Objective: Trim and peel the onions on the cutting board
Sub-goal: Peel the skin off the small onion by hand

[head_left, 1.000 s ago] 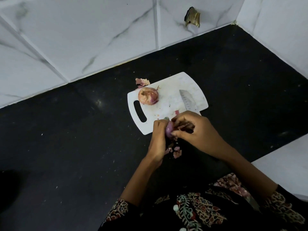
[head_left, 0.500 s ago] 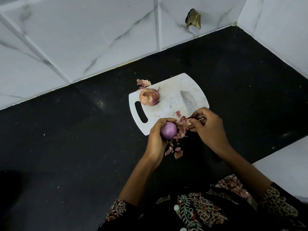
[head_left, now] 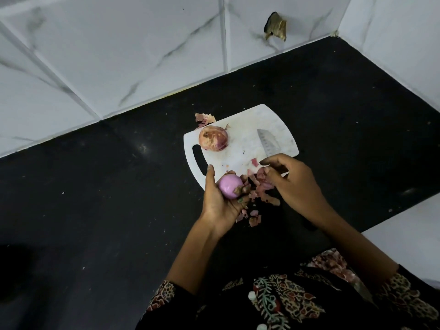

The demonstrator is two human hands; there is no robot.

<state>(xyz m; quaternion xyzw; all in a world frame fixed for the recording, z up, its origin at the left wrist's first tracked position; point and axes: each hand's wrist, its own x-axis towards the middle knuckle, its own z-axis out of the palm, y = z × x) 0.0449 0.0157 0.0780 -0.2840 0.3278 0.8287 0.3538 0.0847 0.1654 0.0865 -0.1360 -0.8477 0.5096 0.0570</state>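
The desk (head_left: pixel 95 210) is a black, glossy slab with pale specks, backed on the far side by white tiles (head_left: pixel 119 55) veined in grey; one tile has a ragged hole (head_left: pixel 275 26) with brown, rough edges. On the desk lies a white plastic cutting board (head_left: pixel 281 125), rectangular with rounded corners and a slot handle at its left end, its surface faintly stained.

At the board's far left sits the unpeeled onion (head_left: pixel 213 138), round, dull pink-brown, its papery skin blotched and wrinkled. Just beyond it, at the board's far edge, lies a scrap of dry skin (head_left: pixel 204 118). A steel knife blade (head_left: pixel 266 142) with a row of dimples rests flat on the right part of the board, point to the far side; its handle is hidden under the right hand.

The left hand (head_left: pixel 220 201) cups the peeled onion (head_left: pixel 229 186) at the board's near edge, fingers curled round it; this onion is smooth, shiny and pale violet. The right hand (head_left: pixel 295 184), just to its right, pinches a strip of pink peel (head_left: pixel 263 178) between curled fingertips. Thin, curled peel flakes (head_left: pixel 253 216) lie scattered on the desk below the hands. Patterned sleeves (head_left: pixel 164 296) of dark printed cloth cover the forearms near the camera.
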